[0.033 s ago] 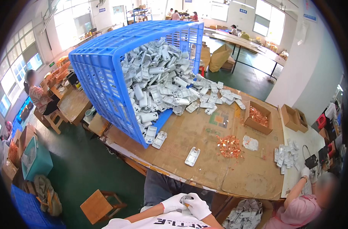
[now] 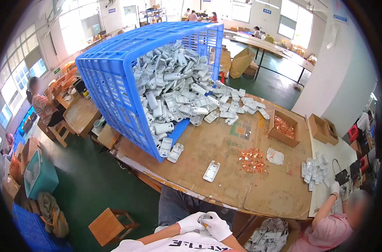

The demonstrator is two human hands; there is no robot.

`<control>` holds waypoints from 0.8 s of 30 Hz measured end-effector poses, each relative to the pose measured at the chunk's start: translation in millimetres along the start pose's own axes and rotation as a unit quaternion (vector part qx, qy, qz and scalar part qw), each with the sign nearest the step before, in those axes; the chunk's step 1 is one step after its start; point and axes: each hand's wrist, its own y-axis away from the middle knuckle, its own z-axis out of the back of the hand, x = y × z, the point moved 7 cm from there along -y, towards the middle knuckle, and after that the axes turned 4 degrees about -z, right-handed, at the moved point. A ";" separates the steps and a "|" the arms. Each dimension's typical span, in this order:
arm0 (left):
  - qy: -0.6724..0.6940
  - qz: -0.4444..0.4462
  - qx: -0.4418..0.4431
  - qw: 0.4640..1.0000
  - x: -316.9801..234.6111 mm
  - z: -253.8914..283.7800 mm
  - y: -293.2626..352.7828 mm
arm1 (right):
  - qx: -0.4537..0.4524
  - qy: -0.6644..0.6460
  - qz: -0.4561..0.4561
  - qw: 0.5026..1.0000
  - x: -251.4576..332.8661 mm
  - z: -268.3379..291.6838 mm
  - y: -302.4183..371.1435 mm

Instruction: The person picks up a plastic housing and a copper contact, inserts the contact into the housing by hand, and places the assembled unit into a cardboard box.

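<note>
While your left hand (image 2: 191, 223) and right hand (image 2: 219, 227), both in white gloves, meet at the bottom centre of the frame, their fingers are closed around a small grey part (image 2: 204, 217), mostly hidden between them. Above your hands, a lone casing (image 2: 211, 171) lies on the cardboard-covered desk (image 2: 228, 187), just below the frame's centre. At upper centre you have a blue crate (image 2: 115, 42) on its side, a heap of pale casings (image 2: 174, 88) spilling from its mouth onto the desk. Right of centre lie copper-coloured bits (image 2: 252, 160) with clear plastic (image 2: 275, 157) just beside them; above stands a box (image 2: 281, 139) holding more bits. At lower right, a co-worker (image 2: 331, 233) in pink is near a carton (image 2: 295, 230) of parts.
</note>
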 end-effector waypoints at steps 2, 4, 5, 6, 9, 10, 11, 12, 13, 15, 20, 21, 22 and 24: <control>-0.009 -0.012 -0.018 1.000 0.1 -0.1 0.8 | 0.011 0.005 -0.006 1.000 4.7 2.3 3.2; -0.012 0.029 0.009 0.999 -16.7 -7.3 5.6 | 0.020 0.007 0.001 1.000 2.2 -0.2 5.2; 0.004 0.015 -0.006 1.000 -9.4 -3.7 3.8 | 0.022 0.004 0.016 1.000 -1.2 -4.1 7.6; 0.021 0.002 -0.019 1.000 -3.1 -2.1 3.0 | 0.017 0.020 0.041 0.999 -0.5 -4.5 9.1; -0.032 -0.040 -0.030 0.998 -2.5 0.2 -3.9 | 0.003 0.000 0.019 1.000 0.8 1.3 9.2; -0.035 -0.053 -0.042 0.997 -3.5 1.4 -5.1 | 0.003 0.001 0.020 1.000 1.5 2.1 8.7; -0.035 -0.055 -0.043 0.997 -1.0 2.5 -7.3 | -0.005 0.018 0.028 0.999 2.7 4.0 7.9; -0.059 -0.058 -0.047 0.995 1.8 4.7 -10.0 | -0.012 0.034 0.036 0.999 4.0 5.9 6.9; -0.081 -0.061 -0.052 0.993 3.9 6.7 -12.3 | -0.010 0.037 0.038 0.999 4.4 6.8 6.1; -0.081 -0.070 -0.061 0.992 1.0 8.6 -11.2 | -0.020 0.036 0.041 0.998 6.1 7.9 4.4; -0.090 -0.064 -0.088 0.990 2.6 16.1 -9.6 | 0.008 0.063 0.064 0.996 5.0 0.8 -3.8; -0.094 -0.068 -0.079 0.990 -0.6 12.0 -13.1 | 0.005 0.064 0.070 0.996 1.0 0.8 -2.5; -0.100 -0.072 -0.069 0.990 -4.2 7.5 -16.5 | -0.084 -0.069 0.075 0.991 -23.9 -11.2 -5.0; -0.105 -0.085 -0.074 0.988 -10.7 8.4 -12.7 | -0.084 -0.127 0.037 0.988 -24.8 -16.6 -8.8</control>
